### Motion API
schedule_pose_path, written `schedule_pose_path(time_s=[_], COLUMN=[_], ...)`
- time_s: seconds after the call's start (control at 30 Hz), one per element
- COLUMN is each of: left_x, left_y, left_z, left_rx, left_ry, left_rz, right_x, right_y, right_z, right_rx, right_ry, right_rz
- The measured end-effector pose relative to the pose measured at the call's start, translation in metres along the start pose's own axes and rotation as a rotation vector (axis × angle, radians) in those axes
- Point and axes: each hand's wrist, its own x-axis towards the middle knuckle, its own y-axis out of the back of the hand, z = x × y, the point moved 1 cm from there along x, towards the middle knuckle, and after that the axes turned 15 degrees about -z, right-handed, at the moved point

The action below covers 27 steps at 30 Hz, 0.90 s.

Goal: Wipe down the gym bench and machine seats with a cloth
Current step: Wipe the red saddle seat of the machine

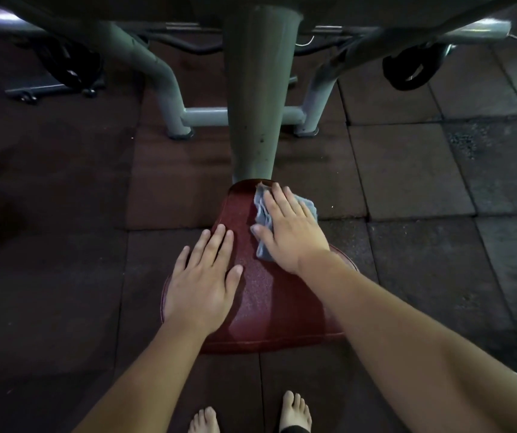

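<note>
A dark red padded machine seat [260, 295] lies below me, narrow at its far end and wide near me. My right hand [288, 226] presses flat on a crumpled grey-blue cloth [261, 214] at the far right part of the seat. The cloth shows around the fingers and under the thumb. My left hand [204, 282] rests flat on the seat's left side with fingers apart and holds nothing.
A thick grey steel post [257, 101] rises from the seat's far end, joined to grey frame legs [169, 89] and a crossbar. Black weight plates [407, 67] hang at right. Rubber floor tiles surround the seat. My bare feet [294, 414] stand at the bottom edge.
</note>
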Motion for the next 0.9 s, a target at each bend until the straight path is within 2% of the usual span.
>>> schedule_pose_path(time_s=[0.07,0.13,0.27,0.37,0.5,0.6,0.77,0.83,0.9], left_x=[0.0,0.0,0.0,0.001,0.001,0.0,-0.001,-0.001,0.001], left_y=[0.0,0.0,0.0,-0.001,0.0,0.001,0.001,0.001,0.001], left_z=[0.0,0.0,0.0,0.0,0.0,0.001,0.0,0.0,0.0], left_rx=[0.004,-0.003,0.0,0.009,0.016,0.01,0.015,0.02,0.022], left_ry=[0.001,0.003,-0.004,0.0,0.008,0.007,0.001,0.003,0.005], left_rz=[-0.003,-0.005,-0.013,-0.016,-0.018,-0.02,-0.023,-0.023,-0.016], right_x=[-0.012,-0.057,-0.129,-0.103,-0.041,-0.052,-0.134,-0.13,-0.098], right_y=[-0.007,-0.026,-0.052,-0.036,-0.008,-0.016,-0.055,-0.05,-0.033], right_z=[-0.003,0.001,0.048,0.066,0.044,0.031,0.043,0.056,0.055], right_rx=[-0.021,-0.123,-0.264,-0.268,-0.14,-0.099,-0.269,-0.285,-0.244], right_ry=[0.01,0.097,0.25,0.257,0.125,0.053,0.268,0.331,0.319], right_rz=[0.001,-0.012,-0.08,-0.103,-0.082,-0.064,-0.09,-0.109,-0.104])
